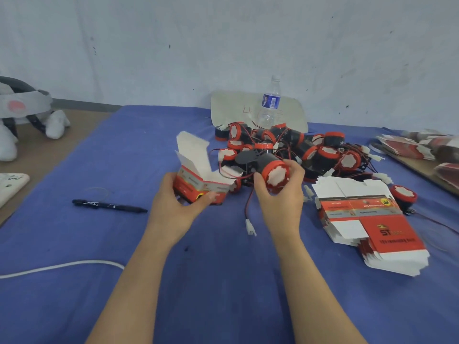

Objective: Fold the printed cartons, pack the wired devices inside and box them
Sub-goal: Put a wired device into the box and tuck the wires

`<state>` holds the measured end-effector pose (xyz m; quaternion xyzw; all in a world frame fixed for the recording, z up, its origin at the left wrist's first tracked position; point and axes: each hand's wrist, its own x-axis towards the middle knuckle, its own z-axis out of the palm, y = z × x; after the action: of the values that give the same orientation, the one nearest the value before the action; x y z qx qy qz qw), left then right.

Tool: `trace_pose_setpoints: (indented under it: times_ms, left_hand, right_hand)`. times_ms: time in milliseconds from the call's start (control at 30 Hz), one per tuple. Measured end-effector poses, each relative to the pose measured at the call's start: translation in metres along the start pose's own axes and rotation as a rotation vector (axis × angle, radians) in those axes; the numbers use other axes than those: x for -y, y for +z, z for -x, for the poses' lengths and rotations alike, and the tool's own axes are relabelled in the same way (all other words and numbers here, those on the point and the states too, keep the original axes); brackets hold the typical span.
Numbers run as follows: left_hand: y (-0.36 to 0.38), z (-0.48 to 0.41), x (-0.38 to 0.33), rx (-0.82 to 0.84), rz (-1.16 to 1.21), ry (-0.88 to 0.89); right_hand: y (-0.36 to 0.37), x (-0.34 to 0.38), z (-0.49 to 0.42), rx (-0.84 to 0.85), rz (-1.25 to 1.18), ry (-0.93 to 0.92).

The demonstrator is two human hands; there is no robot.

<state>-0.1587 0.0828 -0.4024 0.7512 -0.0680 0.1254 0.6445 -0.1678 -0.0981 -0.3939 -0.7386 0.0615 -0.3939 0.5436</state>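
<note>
My left hand grips a red and white printed carton, folded into a box with its top flaps standing open. Just to its right, my right hand holds a black wired device with a red rim and white face; its red and black wire hangs down to a white plug on the cloth. Behind both hands lies a heap of several more wired devices. A stack of flat printed cartons lies to the right.
A blue cloth covers the table. A black pen lies at left and a white cable nearer me. A clear water bottle stands behind the heap against a pale board. More flat cartons sit at far right.
</note>
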Motion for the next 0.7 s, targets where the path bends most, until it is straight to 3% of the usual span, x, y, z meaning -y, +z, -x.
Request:
trace_pose_setpoints:
  times_ms: [233,400,500,567,700]
  left_hand:
    - [0.001,0.000,0.012,-0.045,-0.024,-0.065]
    - [0.005,0.005,0.015,0.235,-0.206,-0.144]
    - [0.007,0.005,0.012,0.315,-0.383,-0.123]
    - [0.007,0.004,0.011,0.320,-0.478,-0.135]
    - [0.009,0.004,0.011,0.318,-0.532,-0.142]
  right_hand:
    - [-0.015,0.016,-0.010,-0.174,-0.430,0.069]
    - [-0.015,0.028,-0.010,-0.155,-0.495,0.022]
    - [-0.020,0.034,-0.012,-0.208,-0.352,-0.067]
    - [-0.020,0.038,-0.013,-0.124,-0.223,-0.163]
    - [-0.006,0.042,-0.003,0.238,0.001,-0.304]
